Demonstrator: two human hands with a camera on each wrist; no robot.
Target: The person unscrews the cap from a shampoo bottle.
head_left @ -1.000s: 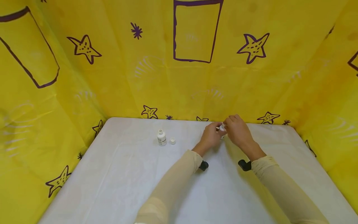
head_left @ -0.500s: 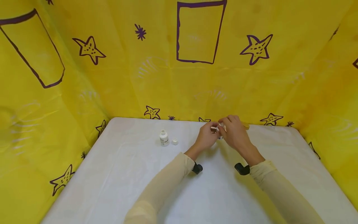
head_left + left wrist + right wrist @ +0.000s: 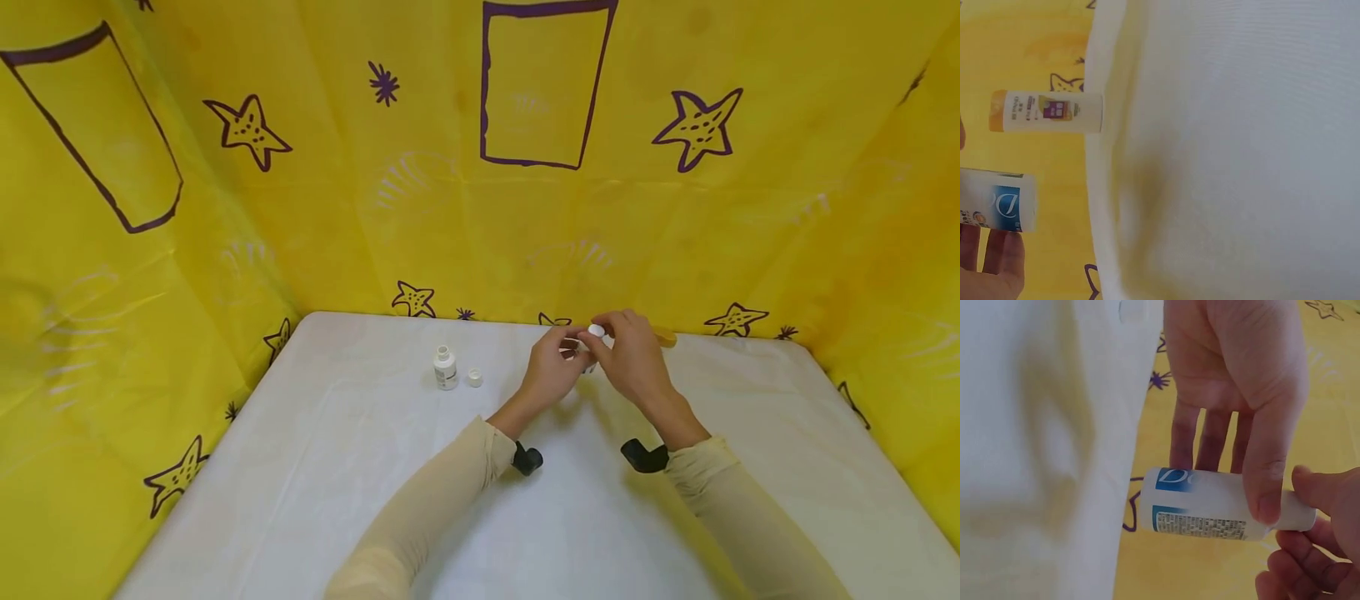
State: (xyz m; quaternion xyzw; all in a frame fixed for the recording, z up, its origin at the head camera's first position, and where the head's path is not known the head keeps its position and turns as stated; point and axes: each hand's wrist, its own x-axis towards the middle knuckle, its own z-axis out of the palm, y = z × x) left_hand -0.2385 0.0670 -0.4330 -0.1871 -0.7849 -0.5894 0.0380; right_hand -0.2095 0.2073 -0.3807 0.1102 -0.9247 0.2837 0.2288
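Table (image 3: 375,467) in white lies under my hands, where above its far edge my left hand (image 3: 551,375) grips a small white bottle (image 3: 1204,505) while my right hand (image 3: 633,358) pinches its cap (image 3: 596,331).

light: bright, even, diffuse
shadows: soft, under the forearms on the table (image 3: 315,467)
glare: none
blur: both wrist views soft up close
head view: sharp
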